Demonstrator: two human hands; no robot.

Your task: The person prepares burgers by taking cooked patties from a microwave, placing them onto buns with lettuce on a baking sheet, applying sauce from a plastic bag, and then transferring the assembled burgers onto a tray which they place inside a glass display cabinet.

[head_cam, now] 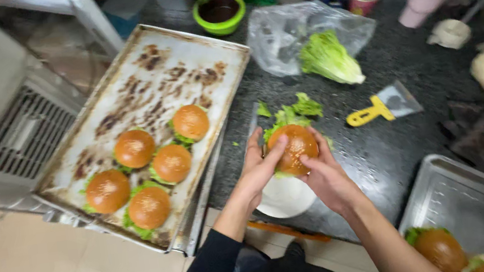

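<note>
Grip: left hand and right hand both closed around one burger, fingers on its browned top bun, at centre frame. Beneath it: white plate overhanging the dark worktop edge. Just above: loose lettuce pieces. Right of these: yellow-handled scraper. Upper centre: lettuce head on clear plastic bag; green bowl beyond. Left: stained baking tray carrying five finished burgers with lettuce. Lower right: metal tray holding further burgers. Upper right: pink cup and blurred containers.
</note>
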